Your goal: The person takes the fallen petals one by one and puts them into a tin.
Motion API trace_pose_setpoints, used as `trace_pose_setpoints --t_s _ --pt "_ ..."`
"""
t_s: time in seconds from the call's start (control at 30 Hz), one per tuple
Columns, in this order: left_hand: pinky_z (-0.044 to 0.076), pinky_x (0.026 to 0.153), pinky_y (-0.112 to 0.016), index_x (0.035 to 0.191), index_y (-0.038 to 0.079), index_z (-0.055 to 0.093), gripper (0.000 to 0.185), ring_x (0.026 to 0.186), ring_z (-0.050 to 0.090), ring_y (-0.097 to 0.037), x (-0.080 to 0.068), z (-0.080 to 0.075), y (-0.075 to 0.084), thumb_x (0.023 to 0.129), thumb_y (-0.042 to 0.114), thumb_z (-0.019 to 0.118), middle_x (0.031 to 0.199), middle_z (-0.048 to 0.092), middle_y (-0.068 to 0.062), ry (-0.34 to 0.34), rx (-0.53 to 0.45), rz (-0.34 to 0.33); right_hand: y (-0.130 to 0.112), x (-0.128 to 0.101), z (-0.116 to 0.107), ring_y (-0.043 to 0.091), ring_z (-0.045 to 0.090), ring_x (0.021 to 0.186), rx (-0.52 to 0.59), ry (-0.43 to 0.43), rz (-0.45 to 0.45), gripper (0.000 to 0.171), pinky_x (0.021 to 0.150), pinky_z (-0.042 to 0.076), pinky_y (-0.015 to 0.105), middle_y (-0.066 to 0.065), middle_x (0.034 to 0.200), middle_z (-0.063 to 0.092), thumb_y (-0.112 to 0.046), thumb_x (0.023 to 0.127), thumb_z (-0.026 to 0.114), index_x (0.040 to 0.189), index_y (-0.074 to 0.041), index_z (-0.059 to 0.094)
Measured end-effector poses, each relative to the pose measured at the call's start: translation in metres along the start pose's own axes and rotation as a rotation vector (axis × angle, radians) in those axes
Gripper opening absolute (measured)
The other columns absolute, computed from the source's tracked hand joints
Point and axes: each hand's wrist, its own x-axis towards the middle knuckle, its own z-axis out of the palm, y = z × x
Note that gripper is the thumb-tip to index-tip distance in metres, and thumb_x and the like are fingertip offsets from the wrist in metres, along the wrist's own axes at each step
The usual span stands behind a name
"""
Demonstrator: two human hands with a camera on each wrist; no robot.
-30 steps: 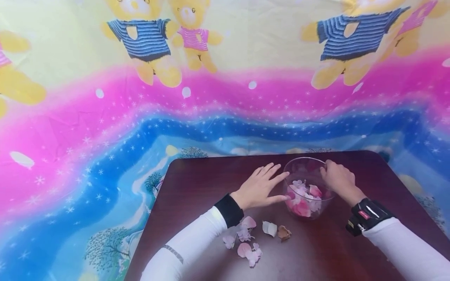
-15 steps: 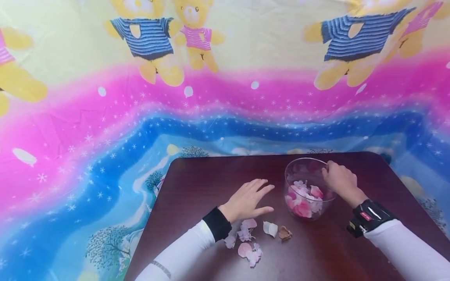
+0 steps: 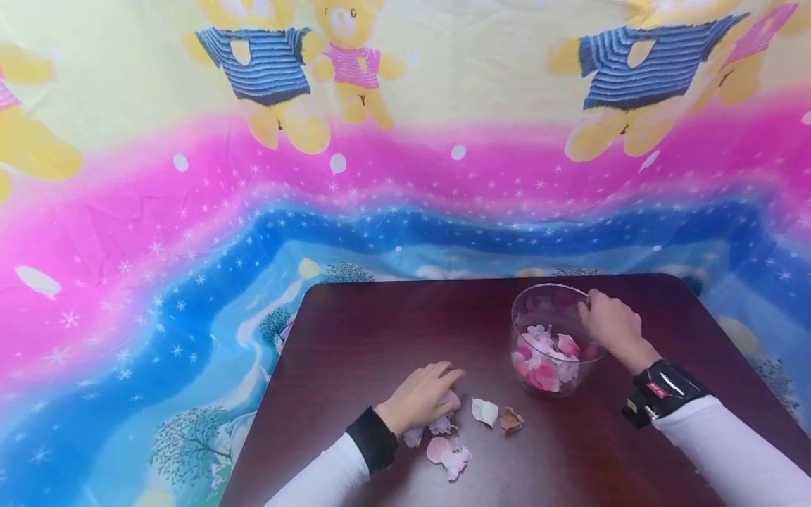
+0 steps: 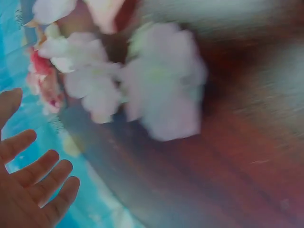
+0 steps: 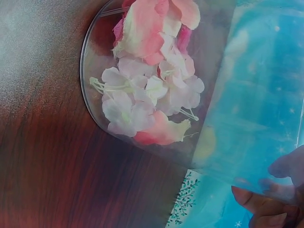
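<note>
A clear bowl (image 3: 529, 380) stands at the right of the table, holding pink and white petals (image 3: 543, 370). My right hand (image 3: 611, 325) grips its rim; in the right wrist view, fingers (image 5: 256, 202) show behind the clear wall and the thumb on the other side. My left hand (image 3: 418, 400) hovers over loose pale pink flowers (image 3: 455, 461), partly covering some of them. In the left wrist view its fingers (image 4: 45, 178) are spread, with nothing in them, and the blossoms (image 4: 164, 83) look large and blurred beside them.
A white petal (image 3: 484, 412) and a brown, dried-looking petal (image 3: 511, 420) lie between the left hand and the bowl. The dark wooden table (image 3: 380, 317) has rounded far corners. Behind it hangs a cloth (image 3: 405, 169) printed with bears.
My left hand has left the bowl's side and moved left and nearer, down to the loose flowers. The right hand has stayed on the bowl's rim.
</note>
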Motion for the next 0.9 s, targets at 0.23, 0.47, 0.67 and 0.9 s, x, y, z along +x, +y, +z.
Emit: trace_pose_setpoints --t_s 0.23,0.47,0.67,0.9 --pt "0.056 0.092 -0.032 0.137 0.021 0.062 0.046 0.117 0.064 -0.018 -0.013 0.024 -0.004 0.095 0.040 0.069 0.135 0.061 -0.004 -0.072 0.055 -0.002 0.000 -0.001 -0.001 0.037 0.061 0.068 -0.006 -0.007 0.008 0.029 0.050 0.042 0.045 0.016 0.069 0.059 -0.027 0.101 0.049 0.095 -0.001 0.056" --pt "0.056 0.084 -0.028 0.136 0.021 0.060 0.057 0.105 0.064 -0.016 -0.019 0.027 -0.004 0.085 0.039 0.080 0.123 0.062 -0.002 -0.101 0.053 -0.057 0.000 -0.001 0.000 0.035 0.060 0.066 -0.004 -0.003 0.004 0.028 0.050 0.041 0.044 0.014 0.067 0.056 -0.027 0.102 0.048 0.091 -0.002 0.055" --pt "0.056 0.073 -0.028 0.131 0.017 0.055 0.061 0.091 0.067 -0.017 -0.024 0.028 -0.003 0.082 0.040 0.083 0.109 0.064 -0.002 -0.124 0.013 -0.130 -0.001 0.000 -0.001 0.034 0.060 0.066 -0.004 -0.004 0.001 0.028 0.050 0.041 0.044 0.013 0.067 0.056 -0.027 0.102 0.047 0.091 -0.002 0.055" --pt "0.050 0.057 -0.026 0.099 0.015 0.066 0.028 0.067 0.061 -0.009 -0.027 0.034 -0.003 0.085 0.035 0.080 0.079 0.065 0.004 -0.143 -0.061 -0.164 -0.001 0.000 -0.001 0.035 0.061 0.066 -0.005 -0.004 0.000 0.028 0.049 0.041 0.044 0.014 0.068 0.058 -0.028 0.102 0.047 0.092 -0.002 0.055"
